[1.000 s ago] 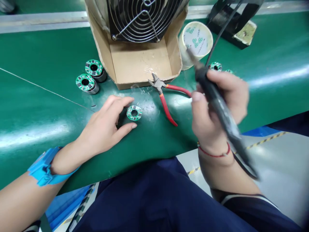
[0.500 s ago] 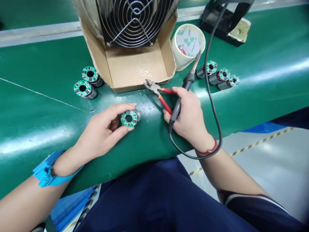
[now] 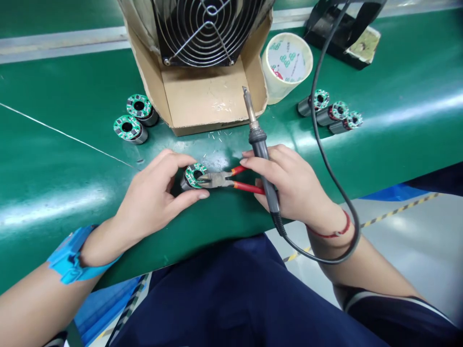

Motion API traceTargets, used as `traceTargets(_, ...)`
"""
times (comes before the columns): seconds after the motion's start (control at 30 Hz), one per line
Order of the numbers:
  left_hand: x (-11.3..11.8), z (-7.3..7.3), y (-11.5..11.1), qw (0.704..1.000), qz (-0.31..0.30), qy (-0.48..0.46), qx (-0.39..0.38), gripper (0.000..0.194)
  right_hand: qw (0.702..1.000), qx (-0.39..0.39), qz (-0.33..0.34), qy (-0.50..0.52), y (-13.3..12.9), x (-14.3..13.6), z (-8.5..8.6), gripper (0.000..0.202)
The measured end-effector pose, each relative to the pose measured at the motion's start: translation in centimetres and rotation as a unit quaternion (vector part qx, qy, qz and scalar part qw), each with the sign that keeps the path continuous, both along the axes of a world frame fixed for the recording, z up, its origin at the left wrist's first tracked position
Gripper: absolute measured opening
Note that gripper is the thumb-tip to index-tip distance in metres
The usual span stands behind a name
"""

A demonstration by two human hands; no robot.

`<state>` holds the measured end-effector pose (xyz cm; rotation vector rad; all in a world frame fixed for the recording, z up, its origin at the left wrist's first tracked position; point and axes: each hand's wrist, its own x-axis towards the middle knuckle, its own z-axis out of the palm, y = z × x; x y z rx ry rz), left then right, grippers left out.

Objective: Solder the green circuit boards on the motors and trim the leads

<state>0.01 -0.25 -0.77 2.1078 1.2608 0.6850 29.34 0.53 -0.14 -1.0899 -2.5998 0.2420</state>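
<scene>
Steadying left hand [image 3: 155,193]: I am pinching the board-topped cylinder [image 3: 190,176] near the carton [image 3: 184,99], probably against turning.
Cutters [image 3: 217,180]: my right hand [image 3: 291,180] is gripping them at the green board [image 3: 191,169].
Soldering iron [image 3: 259,149]: it is sharing this hand, pointing away, perhaps for safety.

the fan [image 3: 209,29] is cropped above, and pliers [image 3: 217,180] hide some board-topped cylinder [image 3: 190,174].

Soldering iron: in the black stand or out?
Out: soldering iron sits in the right hand with the red-handled pliers, away from the black stand.
</scene>
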Motion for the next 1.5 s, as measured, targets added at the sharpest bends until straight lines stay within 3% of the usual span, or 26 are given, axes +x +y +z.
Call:
traceTargets(0.1,0.1,0.0,-0.1,0.999,-0.006,0.024,0.027,0.032,0.999,0.03,0.02,-0.032,0.1,0.2,0.5,0.034)
traceTargets(0.2,0.2,0.0,-0.1,0.998,0.001,0.034,0.044,0.033,0.998,0.051,0.0,-0.02,-0.1,-0.1,0.5,0.026)
traceTargets(0.3,-0.2,0.5,0.0,0.998,0.019,0.03,0.057,0.035,0.994,0.064,-0.087,0.02,0.0,-0.7,-0.3,0.025)
traceTargets(0.4,-1.4,1.5,1.2,0.992,0.067,0.029,0.101,0.036,0.976,0.085,-0.2,0.031,0.5,-1.4,-1.7,0.036)
traceTargets(0.5,-3.4,2.2,4.6,0.973,0.186,0.003,0.135,0.035,0.967,0.069,-0.242,0.039,1.1,-2.0,-2.8,0.049)
traceTargets(0.57,-4.9,2.3,8.4,0.955,0.267,-0.027,0.123,0.032,0.969,0.062,-0.235,0.044,1.4,-2.2,-3.1,0.055)
traceTargets(0.67,-6.9,1.8,14.9,0.932,0.351,0.045,0.083,0.044,0.969,0.082,-0.223,0.061,1.9,-2.2,-2.7,0.05)
traceTargets(0.77,-7.9,1.2,19.8,0.928,0.359,0.101,0.005,0.056,0.964,0.089,-0.229,0.102,2.6,-1.9,-2.1,0.034)
traceTargets(0.9,-8.9,0.2,22.5,0.922,0.367,0.119,-0.012,0.047,0.951,0.077,-0.252,0.165,3.2,-1.2,-2.1,0.029)
traceTargets(1.0,-11.6,0.0,22.9,0.907,0.403,0.12,0.011,0.061,0.94,0.071,-0.267,0.199,3.2,-0.7,-3.1,0.037)
traceTargets(1.17,-20.9,2.2,20.7,0.824,0.55,0.127,0.045,0.1,0.942,0.057,-0.241,0.227,3.3,-0.4,-3.9,0.04)
traceTargets(1.27,-25.5,3.6,18.9,0.818,0.556,0.145,0.004,0.08,0.943,0.044,-0.236,0.232,3.6,-0.5,-3.7,0.037)
traceTargets(1.37,-26.3,3.8,17.4,0.832,0.529,0.166,-0.008,0.054,0.942,0.045,-0.233,0.236,3.8,-0.6,-3.6,0.035)
traceTargets(1.5,-22.2,2.7,14.3,0.887,0.421,0.19,-0.015,0.036,0.942,0.041,-0.237,0.233,3.7,-0.6,-3.8,0.04)
